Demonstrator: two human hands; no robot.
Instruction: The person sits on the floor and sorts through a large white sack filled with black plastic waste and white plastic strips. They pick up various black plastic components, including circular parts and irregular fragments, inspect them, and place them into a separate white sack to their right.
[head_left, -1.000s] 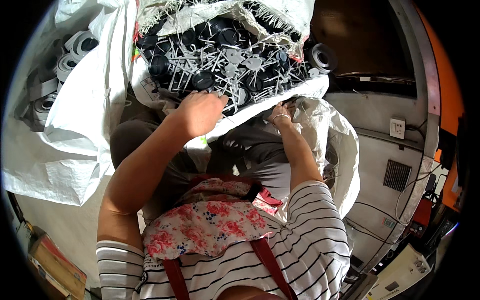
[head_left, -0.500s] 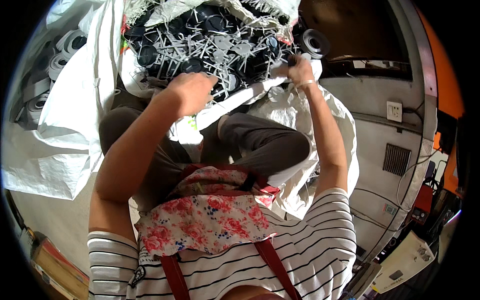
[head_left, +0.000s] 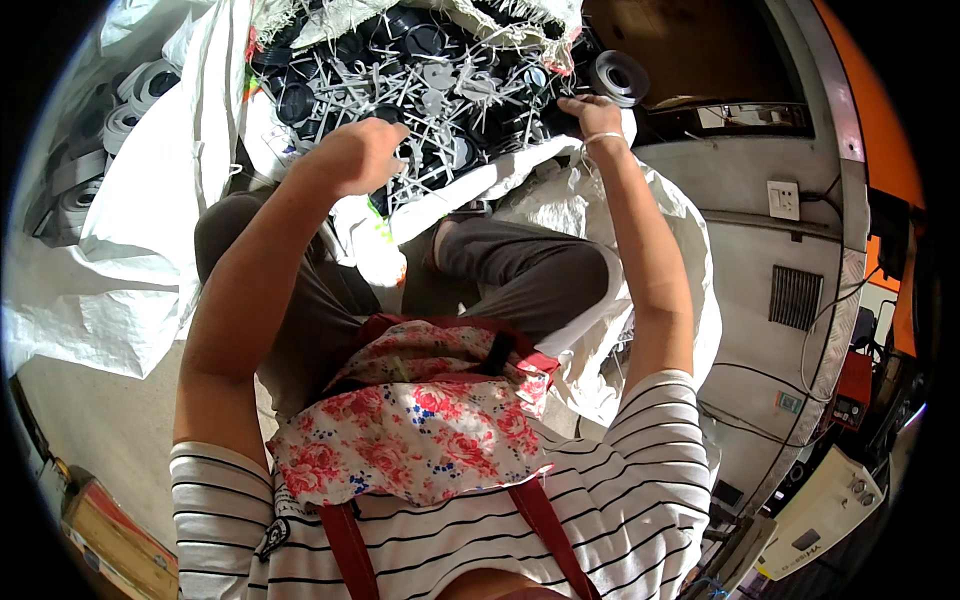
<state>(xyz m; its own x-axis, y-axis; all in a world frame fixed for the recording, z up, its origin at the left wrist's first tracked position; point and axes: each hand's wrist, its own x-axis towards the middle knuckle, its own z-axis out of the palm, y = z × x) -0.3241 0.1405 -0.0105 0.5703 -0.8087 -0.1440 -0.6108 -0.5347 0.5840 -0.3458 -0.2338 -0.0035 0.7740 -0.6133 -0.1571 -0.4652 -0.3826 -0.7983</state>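
Note:
In front of me a white woven sack (head_left: 470, 205) lies open, filled with a heap of black round plastic caps (head_left: 296, 103) and pale grey branching plastic sprues (head_left: 435, 105). My left hand (head_left: 362, 157) is at the heap's near left edge, its fingers curled down over the pieces; what they grip, if anything, is hidden. At the right edge of the heap, my right hand (head_left: 597, 118) has its fingers bent together beside dark parts. Whatever is in them is too dark to make out. Just beyond it sits a grey ring-shaped part (head_left: 619, 78).
Another white sack (head_left: 130, 270) at the left holds grey ring-shaped parts (head_left: 153, 84). A pale machine panel (head_left: 745, 235) with a socket (head_left: 784, 200) and cables stands at the right. My bent legs (head_left: 530, 275) and floral apron (head_left: 410, 440) are between my arms.
My left hand has shifted slightly left and up in the picture. The right hand, blurred before, shows sharply now with its fingers nearer the heap's right edge. The whole view has tilted a little.

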